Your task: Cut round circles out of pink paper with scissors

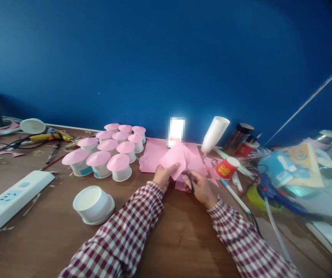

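My left hand (164,175) is closed on a sheet of pink paper (174,160), the thumb lying on top of it. In my right hand (199,186) is a pair of scissors (189,178), its blades pointing away from me at the paper's right edge. Whether the blades are parted I cannot tell. Beneath and behind lies a stack of pink paper (151,155), with loose pink pieces (212,166) to its right. Left of my hands stand several white paper cups (122,173) topped with shallow pink paper cones (118,162).
Nearer me sits a white bowl (92,202). A power strip (15,200) and a yellow glue gun (53,136) lie at left. At right are stacked white cups (214,133), a red cup (227,168), a dark-lidded jar (239,137), a blue glue gun (278,195) and plastic bags (295,166).
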A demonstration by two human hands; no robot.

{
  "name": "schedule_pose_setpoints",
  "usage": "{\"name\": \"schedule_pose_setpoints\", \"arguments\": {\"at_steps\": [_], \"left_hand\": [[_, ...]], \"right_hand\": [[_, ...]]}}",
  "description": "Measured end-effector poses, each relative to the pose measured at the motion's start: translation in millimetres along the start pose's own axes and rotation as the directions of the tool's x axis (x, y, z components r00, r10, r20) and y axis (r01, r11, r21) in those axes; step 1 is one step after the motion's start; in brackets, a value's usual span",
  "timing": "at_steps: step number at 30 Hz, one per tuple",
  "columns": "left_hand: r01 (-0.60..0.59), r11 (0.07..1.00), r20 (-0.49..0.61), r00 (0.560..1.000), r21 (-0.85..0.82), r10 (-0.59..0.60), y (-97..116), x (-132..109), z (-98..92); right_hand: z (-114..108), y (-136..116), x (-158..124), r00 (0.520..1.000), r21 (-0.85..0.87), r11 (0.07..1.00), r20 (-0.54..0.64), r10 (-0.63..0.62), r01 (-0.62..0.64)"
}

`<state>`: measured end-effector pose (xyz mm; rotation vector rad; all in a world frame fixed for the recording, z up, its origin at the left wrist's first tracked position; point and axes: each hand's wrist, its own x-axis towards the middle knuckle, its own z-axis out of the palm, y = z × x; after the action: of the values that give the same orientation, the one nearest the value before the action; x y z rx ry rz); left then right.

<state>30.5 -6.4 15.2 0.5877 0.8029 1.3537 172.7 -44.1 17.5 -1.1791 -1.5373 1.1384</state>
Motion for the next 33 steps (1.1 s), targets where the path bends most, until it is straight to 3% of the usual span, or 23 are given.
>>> {"name": "schedule_pose_setpoints", "arguments": {"at_steps": [33], "left_hand": [[-0.008, 0.999, 0.014, 1.000, -0.044, 0.008, 2.4, -3.4, 1.7]], "right_hand": [[-2.0, -2.8, -0.9, 0.999, -0.061, 0.997, 0.001, -0.037, 0.037]]}}
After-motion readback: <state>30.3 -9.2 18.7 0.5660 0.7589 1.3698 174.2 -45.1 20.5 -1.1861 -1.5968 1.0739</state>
